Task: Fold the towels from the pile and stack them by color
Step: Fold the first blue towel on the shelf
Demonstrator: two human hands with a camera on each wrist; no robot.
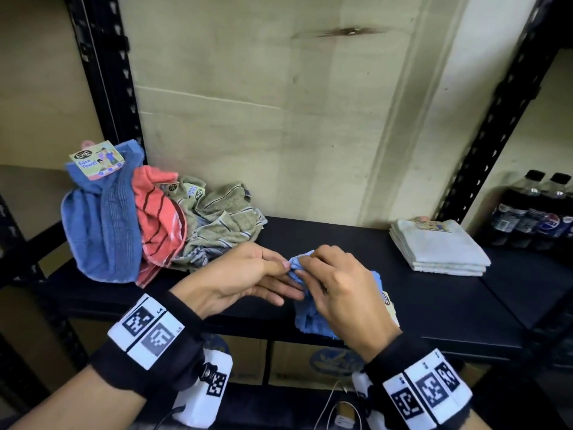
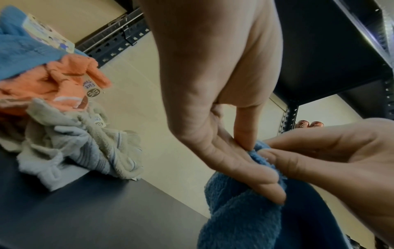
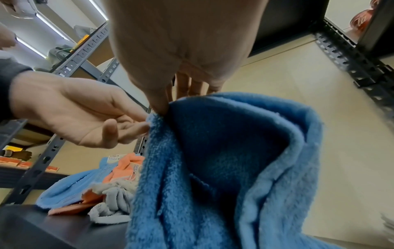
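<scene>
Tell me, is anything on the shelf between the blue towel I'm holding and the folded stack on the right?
Nothing visible. Both hands pinch the blue towel, and the dark shelf is bare between it and the folded white stack.

head view looks down on the black shelf (image 1: 341, 240) from above; both wrist views close, angled upward; all share the blue towel (image 1: 305, 318)

light: dim, soft indoor | shadows: faint | blur: slight motion | edges: wide-angle warp | wrist views: grainy
</scene>
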